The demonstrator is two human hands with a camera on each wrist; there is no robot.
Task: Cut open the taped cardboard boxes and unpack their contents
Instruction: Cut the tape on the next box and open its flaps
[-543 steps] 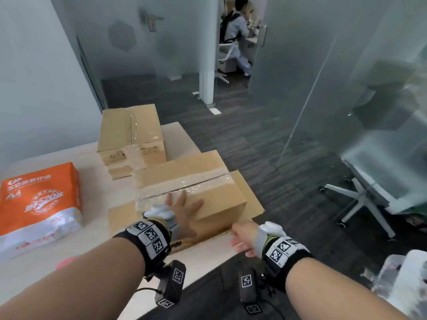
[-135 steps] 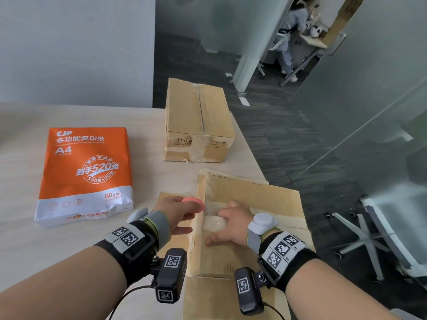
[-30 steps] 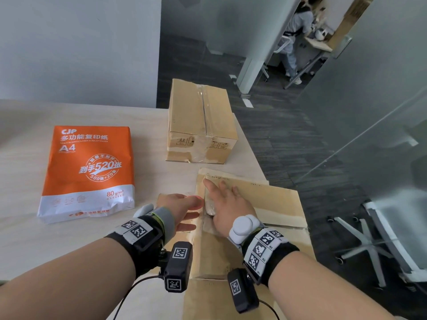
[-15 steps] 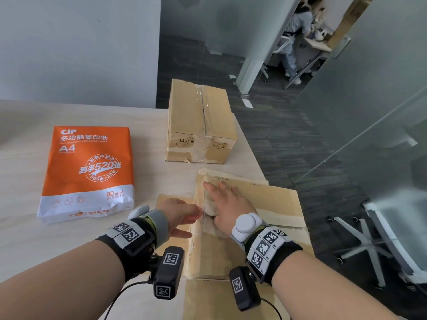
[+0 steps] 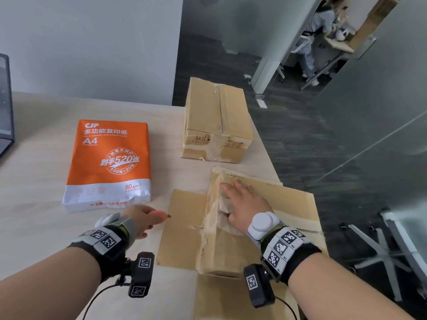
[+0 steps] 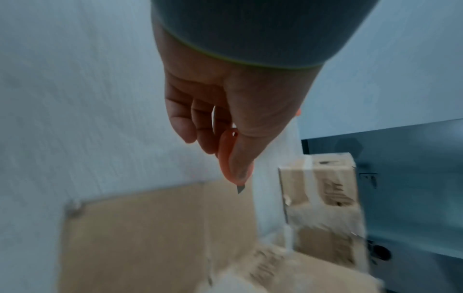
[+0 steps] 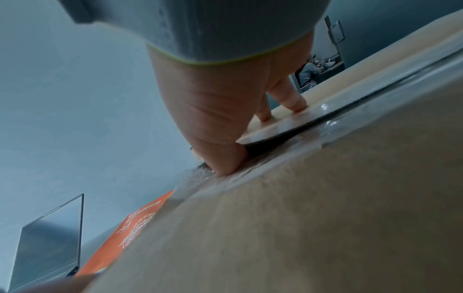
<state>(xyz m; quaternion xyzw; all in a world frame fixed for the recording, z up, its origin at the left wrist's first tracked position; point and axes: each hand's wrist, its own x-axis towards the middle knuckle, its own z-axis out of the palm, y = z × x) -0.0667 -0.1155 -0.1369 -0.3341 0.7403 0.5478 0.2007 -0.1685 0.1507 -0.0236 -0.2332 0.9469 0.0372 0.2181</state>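
The near cardboard box (image 5: 291,204) lies at the table's front right, its left flap (image 5: 184,227) spread flat on the table. My right hand (image 5: 240,195) presses flat on the box's top, fingers straight; in the right wrist view the thumb (image 7: 220,158) sits at the taped seam. My left hand (image 5: 147,218) grips a small orange box cutter (image 5: 160,214) just left of the flap, with the blade tip (image 6: 240,189) out and pointing at the box. A second box (image 5: 215,118), taped shut, stands farther back.
An orange pack of A4 paper (image 5: 111,162) lies left of the boxes. A laptop (image 5: 4,100) stands at the far left. The table's right edge (image 5: 270,158) runs beside both boxes, with an office chair (image 5: 392,250) on the floor beyond. A person sits far behind.
My left hand has drawn back to the left with the cutter, away from the box's seam. My right hand stays pressed on the box top.
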